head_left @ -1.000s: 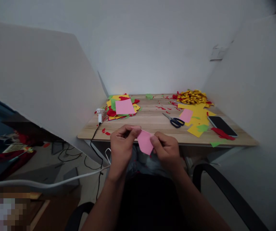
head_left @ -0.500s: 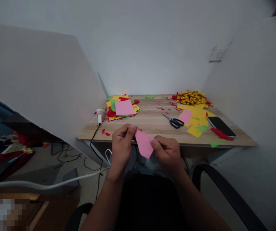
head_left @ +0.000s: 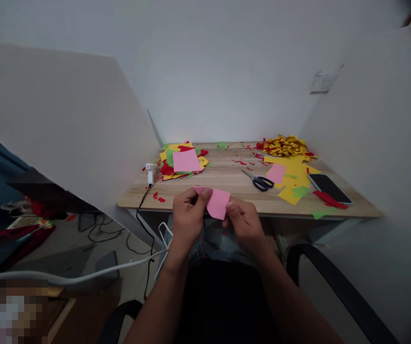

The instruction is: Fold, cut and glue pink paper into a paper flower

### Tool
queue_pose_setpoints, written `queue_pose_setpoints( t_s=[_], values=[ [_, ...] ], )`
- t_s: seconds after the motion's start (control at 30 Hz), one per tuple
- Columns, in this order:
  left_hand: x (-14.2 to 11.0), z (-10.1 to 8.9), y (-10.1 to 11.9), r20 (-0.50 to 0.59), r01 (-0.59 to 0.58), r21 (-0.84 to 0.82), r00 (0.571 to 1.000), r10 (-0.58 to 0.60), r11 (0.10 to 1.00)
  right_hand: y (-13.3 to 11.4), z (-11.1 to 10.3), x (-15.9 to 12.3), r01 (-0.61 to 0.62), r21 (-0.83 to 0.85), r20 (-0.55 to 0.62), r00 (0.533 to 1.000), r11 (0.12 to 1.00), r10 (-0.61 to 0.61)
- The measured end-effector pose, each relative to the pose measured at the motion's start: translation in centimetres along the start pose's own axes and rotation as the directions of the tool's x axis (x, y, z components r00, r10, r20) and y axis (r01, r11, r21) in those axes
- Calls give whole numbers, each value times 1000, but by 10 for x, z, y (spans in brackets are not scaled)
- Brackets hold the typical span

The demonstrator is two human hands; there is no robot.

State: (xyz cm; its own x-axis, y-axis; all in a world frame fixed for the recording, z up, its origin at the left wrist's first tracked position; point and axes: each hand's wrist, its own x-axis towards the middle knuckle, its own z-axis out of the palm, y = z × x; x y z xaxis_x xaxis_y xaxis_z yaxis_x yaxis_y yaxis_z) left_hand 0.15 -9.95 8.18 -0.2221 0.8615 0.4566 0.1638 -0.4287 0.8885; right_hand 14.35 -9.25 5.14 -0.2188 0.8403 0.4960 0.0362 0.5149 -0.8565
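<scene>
A folded piece of pink paper [head_left: 218, 203] is held up between my two hands, just in front of the desk's front edge. My left hand [head_left: 190, 210] pinches its left side between thumb and fingers, and a pink corner shows above that thumb. At its lower right edge, my right hand [head_left: 242, 217] grips it with thumb and fingers; some fingertips are hidden behind the paper. Dark-handled scissors [head_left: 262, 183] lie on the desk beyond my right hand. Past my left hand, a pink sheet [head_left: 186, 161] rests on a pile of coloured paper.
On the right of the wooden desk [head_left: 223, 173] lie yellow paper [head_left: 293, 169], a yellow ruffled bundle [head_left: 286, 145], another pink piece [head_left: 276, 173] and a phone [head_left: 329, 188]. Red scraps are scattered about. A white charger [head_left: 150, 177] with a black cable sits at the left edge.
The pink paper has been turned from a slanted position to a more level one and looks shorter. My left hand has shifted slightly right, and my right hand slightly left.
</scene>
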Motion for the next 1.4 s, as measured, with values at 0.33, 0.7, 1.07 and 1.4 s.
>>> queue_pose_setpoints(
  t_s=[0.33,0.7,1.07,1.4],
  values=[
    [-5,8,0,-130,-19,36,991,24,999,1,21,-10,-34,-23,-95,995,999,32],
    [2,-7,3,-30,-174,53,984,175,983,-9,-3,6,-27,28,68,997,999,25],
    [24,-32,-11,-466,-171,80,864,188,982,0,12,-10,-165,69,125,980,984,156],
    [-7,-4,1,-23,-90,8,996,90,996,-4,24,6,-225,158,250,951,961,182]
  ],
)
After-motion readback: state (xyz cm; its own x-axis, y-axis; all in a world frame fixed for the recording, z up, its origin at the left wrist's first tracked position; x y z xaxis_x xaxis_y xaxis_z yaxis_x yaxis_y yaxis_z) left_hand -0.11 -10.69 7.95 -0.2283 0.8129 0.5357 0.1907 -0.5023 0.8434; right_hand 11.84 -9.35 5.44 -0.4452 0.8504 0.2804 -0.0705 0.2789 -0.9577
